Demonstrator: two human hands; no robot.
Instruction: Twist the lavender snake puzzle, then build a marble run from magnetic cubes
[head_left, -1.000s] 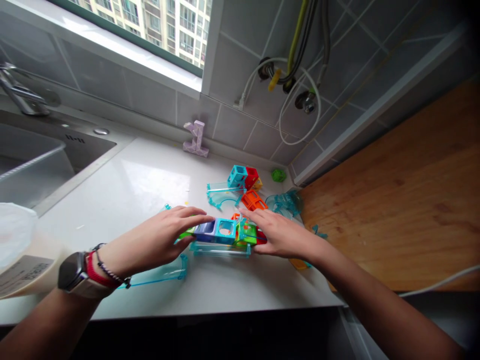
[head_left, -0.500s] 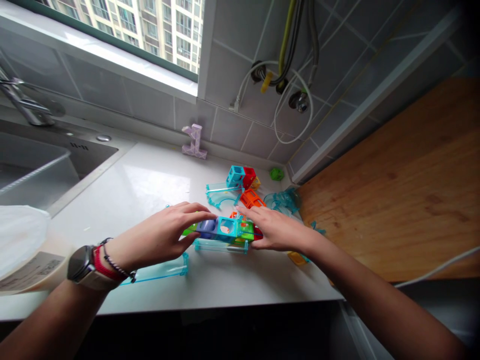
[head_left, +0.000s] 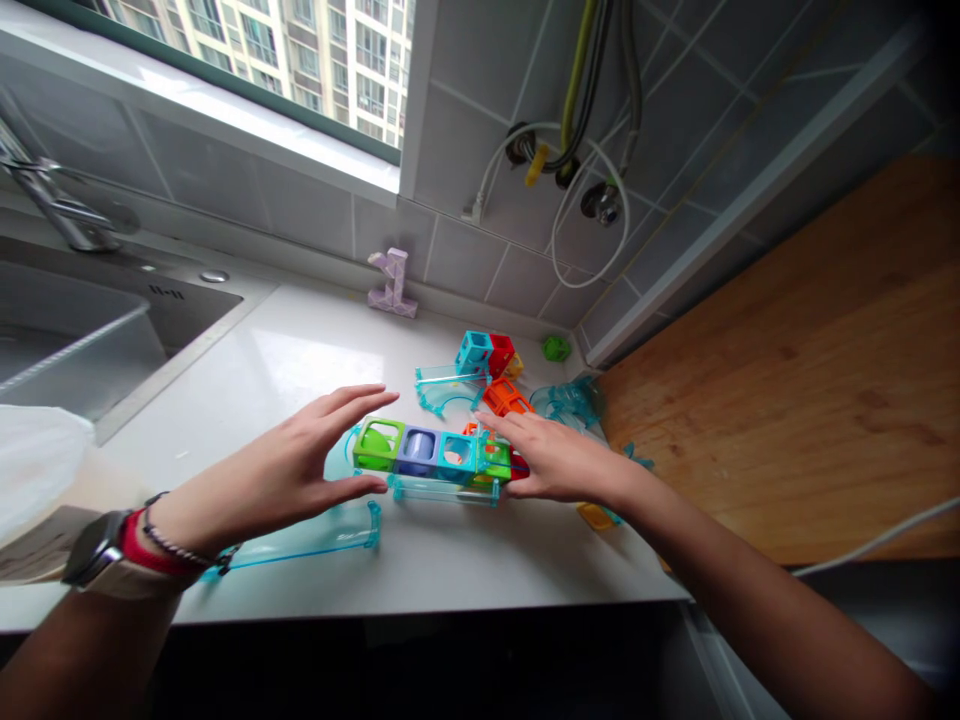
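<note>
A row of joined toy cube blocks lies in front of me: a green cube [head_left: 377, 445], a purple cube [head_left: 418, 450], a light-blue cube [head_left: 457, 455] and more at the right end. My left hand [head_left: 296, 465] is beside the row's left end, thumb and fingers spread, holding nothing. My right hand [head_left: 559, 460] grips the right end, where a red block [head_left: 519, 465] shows partly under the fingers. A clear blue track piece [head_left: 446, 491] lies along the near side of the row. Below my left hand rests a longer clear blue track piece [head_left: 315, 540].
Behind the row stand a blue cube [head_left: 474, 352], a red cube [head_left: 500, 353] and an orange block [head_left: 508, 396]. A green block [head_left: 556, 348] sits in the corner, by a wooden board [head_left: 787, 380]. The sink [head_left: 217, 312] and a white tub [head_left: 41, 480] are at left.
My left hand has let go of the row's left end and moved left, uncovering the green and purple cubes. My right hand stays at the right end.
</note>
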